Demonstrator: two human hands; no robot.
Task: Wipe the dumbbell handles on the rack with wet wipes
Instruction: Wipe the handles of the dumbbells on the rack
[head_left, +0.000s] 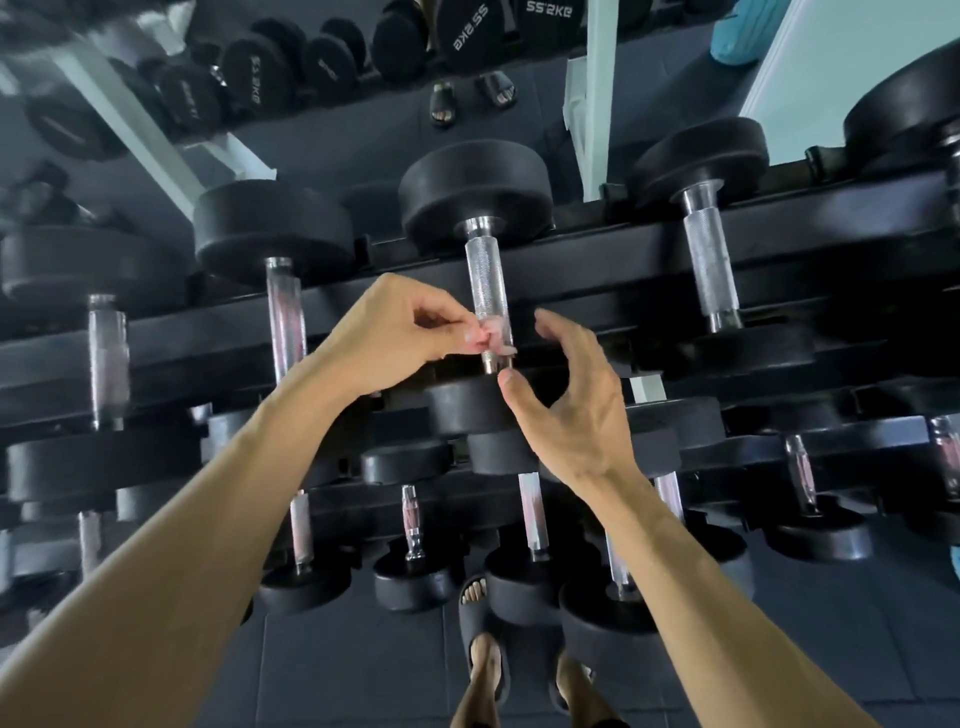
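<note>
A black dumbbell with a knurled chrome handle (486, 280) lies on the top tier of the black rack (597, 270), straight ahead. A small crumpled pale wet wipe (491, 338) sits against the lower end of that handle. My left hand (395, 332) pinches the wipe between thumb and fingertips from the left. On the right of the handle, my right hand (561, 395) is held with fingers spread and relaxed, its thumb tip near the handle's lower collar, holding nothing.
More dumbbells fill the top tier to the left (283, 312) and right (709, 270), with smaller ones (532, 514) on lower tiers. A mirror behind shows reflected weights. My feet in dark slippers (483, 654) stand on dark floor tiles below.
</note>
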